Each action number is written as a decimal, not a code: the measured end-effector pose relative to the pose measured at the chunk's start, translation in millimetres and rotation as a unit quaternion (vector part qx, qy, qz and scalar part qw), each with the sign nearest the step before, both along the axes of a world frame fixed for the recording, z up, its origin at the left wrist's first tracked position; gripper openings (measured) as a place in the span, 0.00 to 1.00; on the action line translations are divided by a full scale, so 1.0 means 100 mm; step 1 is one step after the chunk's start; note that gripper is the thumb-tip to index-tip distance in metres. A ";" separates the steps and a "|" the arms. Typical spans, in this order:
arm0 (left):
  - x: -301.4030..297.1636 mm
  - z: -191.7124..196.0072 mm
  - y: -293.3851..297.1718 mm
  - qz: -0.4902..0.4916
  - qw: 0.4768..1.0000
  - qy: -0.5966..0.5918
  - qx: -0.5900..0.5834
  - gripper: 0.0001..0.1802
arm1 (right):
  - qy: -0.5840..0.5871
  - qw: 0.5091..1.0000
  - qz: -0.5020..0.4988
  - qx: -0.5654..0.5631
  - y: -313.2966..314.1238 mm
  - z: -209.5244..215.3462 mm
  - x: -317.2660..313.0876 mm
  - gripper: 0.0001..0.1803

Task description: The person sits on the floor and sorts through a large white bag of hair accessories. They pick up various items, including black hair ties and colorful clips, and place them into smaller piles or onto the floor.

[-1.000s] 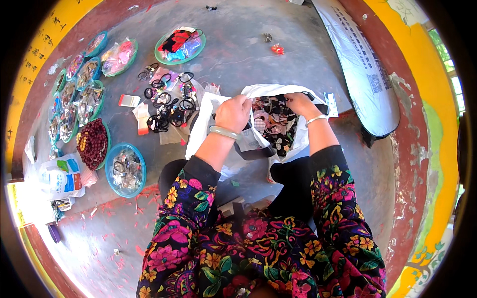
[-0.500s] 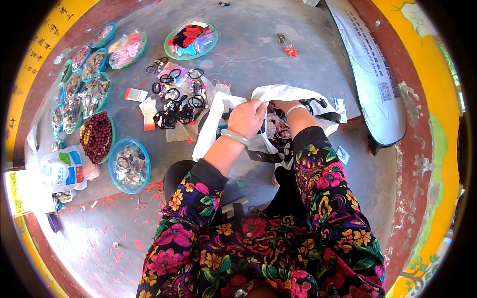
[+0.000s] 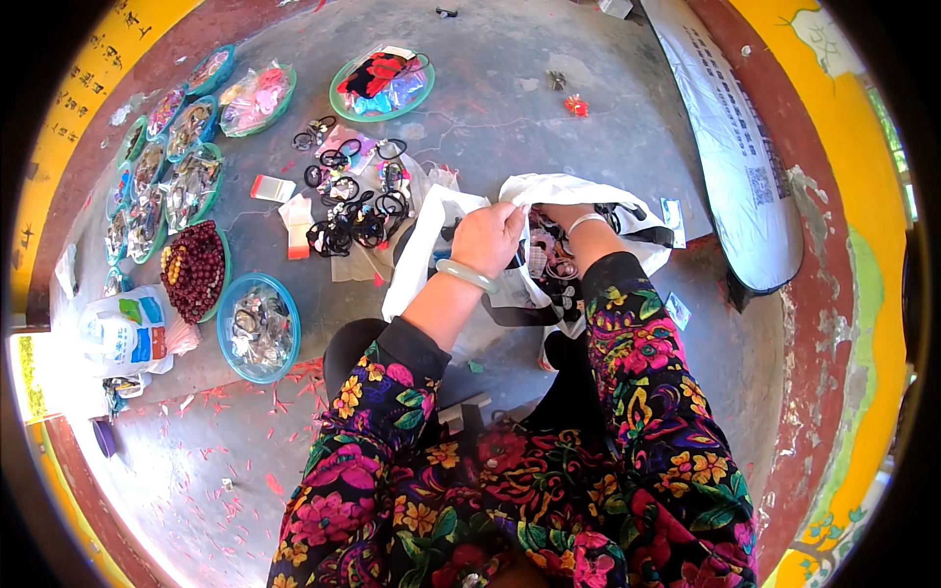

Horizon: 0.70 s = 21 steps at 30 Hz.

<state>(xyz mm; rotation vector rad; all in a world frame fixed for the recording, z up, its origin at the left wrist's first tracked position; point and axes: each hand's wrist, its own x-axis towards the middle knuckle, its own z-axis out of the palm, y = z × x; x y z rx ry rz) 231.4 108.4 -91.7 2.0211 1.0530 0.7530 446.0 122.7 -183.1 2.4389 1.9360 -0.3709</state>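
Evidently propped open: a white bag (image 3: 559,188) just ahead of the knees (image 3: 350,345), left hand (image 3: 490,238) on its rim, right hand (image 3: 570,220) dipped inside

Floppy and creased, with black patches, it shows a jumble of pink and black hair accessories (image 3: 556,262) in its mouth; the left hand's fingers pinch the edge, probably because the soft wall would sag otherwise, while the right hand's fingers are hidden past the rim, so whether they grip anything I cannot tell; just left of the bag, black hair ties (image 3: 365,227) lie spread on plastic (image 3: 359,267), perhaps so each one shows, and farther left sit a blue basket (image 3: 260,377) and a heap of maroon beads (image 3: 194,271)
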 end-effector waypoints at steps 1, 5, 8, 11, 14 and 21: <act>-0.02 0.00 0.01 0.002 1.000 0.003 -0.015 0.19 | -0.001 1.000 0.012 -0.008 -0.08 0.11 -0.02 0.20; -0.04 0.04 0.02 0.006 0.999 0.003 -0.042 0.20 | -0.030 0.994 0.034 -0.095 -0.35 0.78 -0.11 0.22; -0.02 -0.02 -0.01 0.020 0.999 -0.046 -0.011 0.20 | 0.050 0.992 0.071 -0.091 -0.64 0.90 0.02 0.20; -0.04 -0.04 -0.02 0.009 0.999 -0.050 -0.017 0.20 | 0.095 0.990 0.071 -0.071 -0.95 0.95 0.13 0.22; -0.10 -0.04 -0.02 0.005 0.999 -0.047 -0.018 0.15 | 0.209 0.977 0.004 0.028 -1.22 1.00 0.09 0.20; -0.24 0.23 -0.39 0.007 0.992 -0.088 0.095 0.14 | 0.685 0.634 -0.347 0.099 -1.63 1.12 -0.15 0.09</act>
